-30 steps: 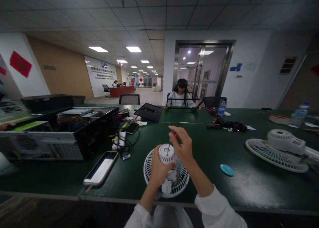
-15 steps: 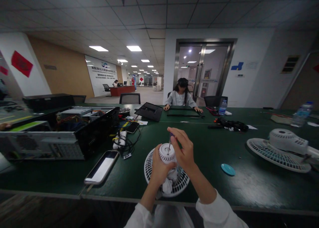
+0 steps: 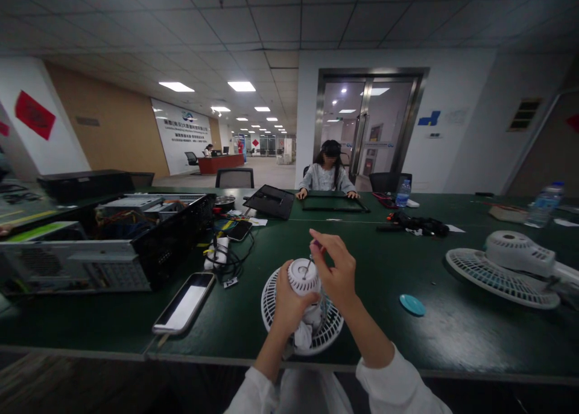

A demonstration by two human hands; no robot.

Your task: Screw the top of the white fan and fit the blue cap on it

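Note:
In front of me a white fan lies with its round grille against the table and its motor housing facing up. My left hand is wrapped around the side of that housing. Above it, my right hand pinches the handle of a screwdriver. The thin shaft slants down to the recessed middle of the housing's top; whether it sits on a screw is too small to tell. Bunched white material shows below my left hand.
A phone and an opened computer case are on the left. A blue disc and another fan are on the right. Across the table a person touches a black frame.
My right hand has shifted slightly and its fingers have turned, leaving the screwdriver more tilted. The left hand stays on the housing. The person opposite has drawn one hand inward along the frame.

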